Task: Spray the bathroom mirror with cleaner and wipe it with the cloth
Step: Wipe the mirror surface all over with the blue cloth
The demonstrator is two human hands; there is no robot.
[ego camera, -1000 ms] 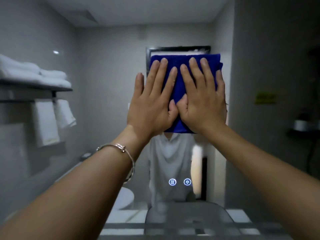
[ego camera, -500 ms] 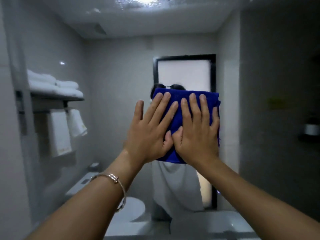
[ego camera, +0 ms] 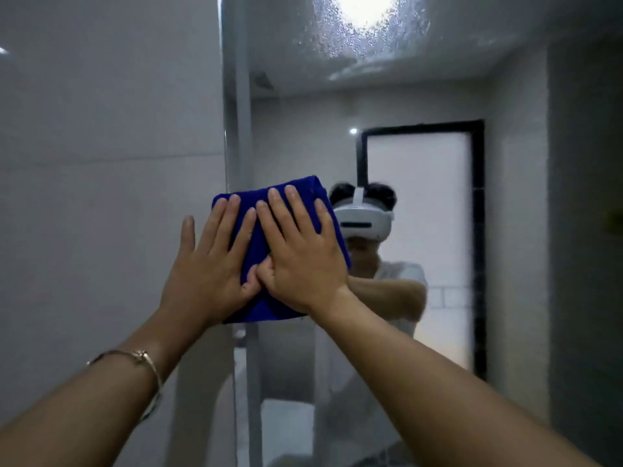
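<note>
A folded blue cloth (ego camera: 256, 237) lies flat against the bathroom mirror (ego camera: 421, 79), at the mirror's left edge. My left hand (ego camera: 209, 267) presses on the cloth's left part with straight, spread fingers; its little finger lies off the cloth, over the wall side. My right hand (ego camera: 303, 254) presses flat on the cloth's right part, fingers pointing up, thumbs meeting at the cloth's lower middle. Spray droplets speckle the mirror near the top, around the reflected ceiling light. No spray bottle is in view.
A grey tiled wall (ego camera: 101, 197) fills the left, ending at the mirror's vertical edge (ego camera: 225, 96). The mirror reflects a person with a white headset, a frosted door with a black frame (ego camera: 418, 230) and a dark wall on the right.
Both hands have slid the cloth leftwards across the mirror to its left edge. The view has turned left, so the wall beside the mirror now shows and the towel shelf is gone.
</note>
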